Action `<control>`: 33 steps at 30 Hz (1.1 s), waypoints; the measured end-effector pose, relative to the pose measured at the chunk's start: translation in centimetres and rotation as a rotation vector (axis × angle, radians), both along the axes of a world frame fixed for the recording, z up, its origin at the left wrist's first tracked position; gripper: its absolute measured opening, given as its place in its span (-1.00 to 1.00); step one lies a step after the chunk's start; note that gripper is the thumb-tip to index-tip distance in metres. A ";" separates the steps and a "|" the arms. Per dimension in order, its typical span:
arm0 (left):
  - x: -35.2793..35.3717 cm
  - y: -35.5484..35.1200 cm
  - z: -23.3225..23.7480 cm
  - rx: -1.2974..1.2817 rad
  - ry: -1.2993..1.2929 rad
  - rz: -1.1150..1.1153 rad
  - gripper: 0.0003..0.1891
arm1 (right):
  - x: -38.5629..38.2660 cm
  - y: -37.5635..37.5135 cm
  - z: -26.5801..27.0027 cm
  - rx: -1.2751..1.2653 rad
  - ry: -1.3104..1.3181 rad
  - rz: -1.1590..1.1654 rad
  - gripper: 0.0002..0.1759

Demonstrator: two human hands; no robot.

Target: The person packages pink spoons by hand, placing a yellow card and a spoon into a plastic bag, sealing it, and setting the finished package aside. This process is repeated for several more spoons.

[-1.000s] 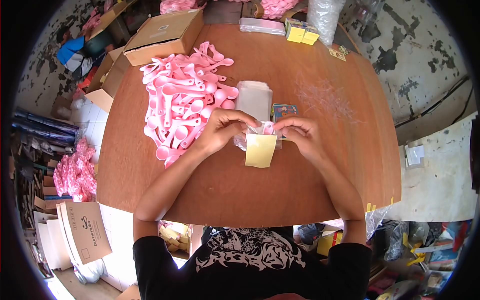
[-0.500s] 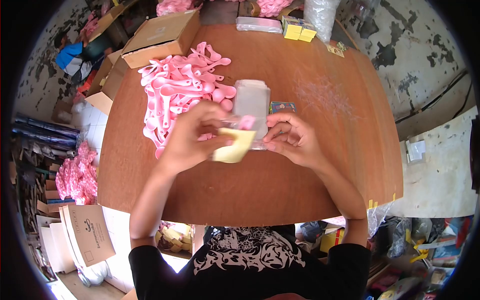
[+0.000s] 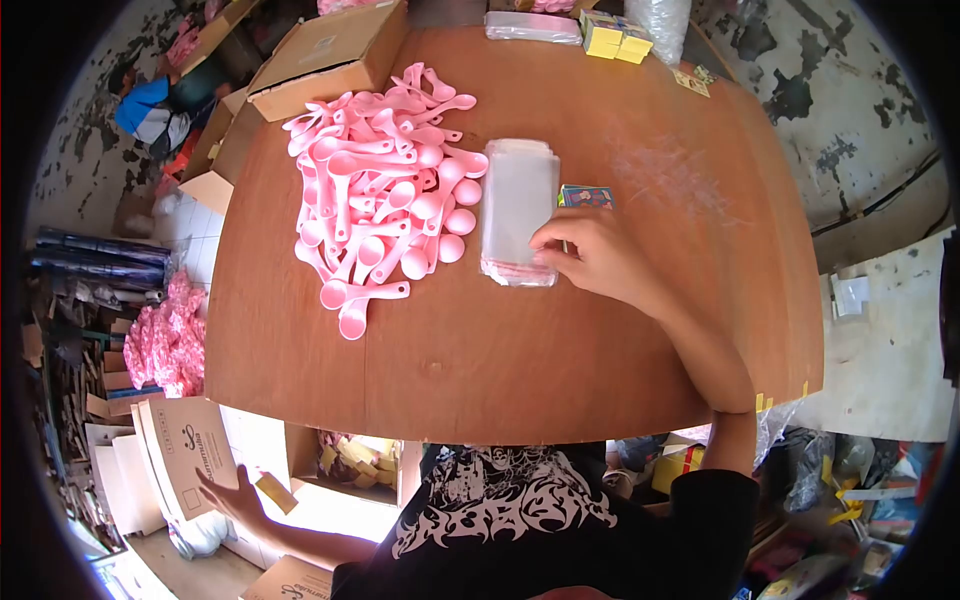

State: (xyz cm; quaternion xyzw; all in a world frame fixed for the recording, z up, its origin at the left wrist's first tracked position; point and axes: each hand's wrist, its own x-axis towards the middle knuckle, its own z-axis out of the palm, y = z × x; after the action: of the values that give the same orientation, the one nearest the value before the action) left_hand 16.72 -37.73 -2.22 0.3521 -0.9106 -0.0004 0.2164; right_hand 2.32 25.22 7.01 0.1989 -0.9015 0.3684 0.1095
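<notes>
My left hand (image 3: pixel 238 500) is off the table at the lower left, its fingers spread. Just beside it, apart from the fingers, a small yellow packet (image 3: pixel 276 493) is in the air near an open box (image 3: pixel 300 455) containing several yellow packets. My right hand (image 3: pixel 595 258) is at the right edge of a stack of clear plastic bags (image 3: pixel 518 205), thumb and forefinger pinched at the edge of a bag. Behind that hand is a small stack of dark printed cards (image 3: pixel 585 197). Pink measuring spoons (image 3: pixel 385 185) are heaped left of the bags.
A closed cardboard box (image 3: pixel 325 55) stands behind the spoons on the wooden table (image 3: pixel 480 380). Yellow boxes (image 3: pixel 615 38) and a wrapped clear bundle (image 3: pixel 533 28) sit at the far edge. Another person (image 3: pixel 150 110) is at the upper left. Cartons (image 3: pixel 185 455) stand at the lower left.
My left hand has moved from above the bags down past the table's left front, and has let go of the yellow packet. My right hand has stayed by the bags.
</notes>
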 end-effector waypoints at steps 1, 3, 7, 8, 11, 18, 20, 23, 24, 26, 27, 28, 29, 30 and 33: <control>-1.7 2.8 1.5 0.001 0.074 0.033 -0.14 | -0.2 -0.5 0.5 0.114 -0.063 -0.013 -0.89; -5.5 8.0 4.3 0.148 0.378 -0.275 -0.29 | -0.7 -1.0 0.8 0.230 -0.120 -0.021 -0.89; -11.6 21.0 9.4 0.456 0.485 -1.040 -0.41 | -1.6 -1.0 -0.9 0.378 -0.072 -0.046 -0.89; -12.3 24.6 11.2 0.439 0.430 -1.159 -0.49 | -1.6 -0.8 -1.1 0.391 0.008 -0.041 -0.90; -14.1 30.9 13.9 0.441 0.155 -1.587 -0.61 | -1.5 -0.7 -0.7 0.406 0.044 -0.025 -0.92; -20.5 39.2 11.6 0.358 -0.299 -1.832 -0.64 | -1.9 -0.2 -0.4 0.287 0.061 0.002 -0.91; -21.1 41.2 9.5 0.341 -0.245 -1.809 -0.62 | -2.0 -0.3 -0.7 0.294 0.017 0.053 -0.91; -21.4 42.2 7.1 0.277 -0.142 -1.789 -0.55 | -2.2 0.4 -0.6 0.265 0.041 0.056 -0.89; -21.4 42.2 7.1 0.280 -0.163 -1.769 -0.56 | -2.3 0.8 -0.4 0.267 0.041 0.055 -0.89; -21.4 42.0 7.1 0.284 -0.185 -1.749 -0.56 | -2.4 1.5 0.1 0.182 0.019 0.031 -0.89; -21.3 41.8 7.1 0.331 -0.179 -1.732 -0.54 | -2.2 1.5 0.5 0.181 0.018 0.032 -0.89; -21.3 41.7 7.3 0.375 -0.172 -1.713 -0.52 | -2.0 1.5 1.0 0.157 -0.021 0.036 -0.90; -21.4 41.7 7.7 0.372 -0.172 -1.711 -0.52 | -2.0 1.4 1.5 0.131 -0.059 0.041 -0.90; -21.5 42.0 8.1 0.328 0.078 -1.782 -0.56 | -1.9 1.3 1.9 0.130 -0.056 0.042 -0.90; -22.9 42.5 8.4 0.492 0.218 -1.928 -0.67 | -1.2 0.8 2.5 0.117 -0.048 0.091 -0.91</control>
State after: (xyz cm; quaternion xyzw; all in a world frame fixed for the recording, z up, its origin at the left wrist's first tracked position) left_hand -6.22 4.74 6.20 -0.5036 -0.7571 -0.3963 0.1270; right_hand 1.09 26.00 9.52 0.2367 -0.9139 0.3245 0.0594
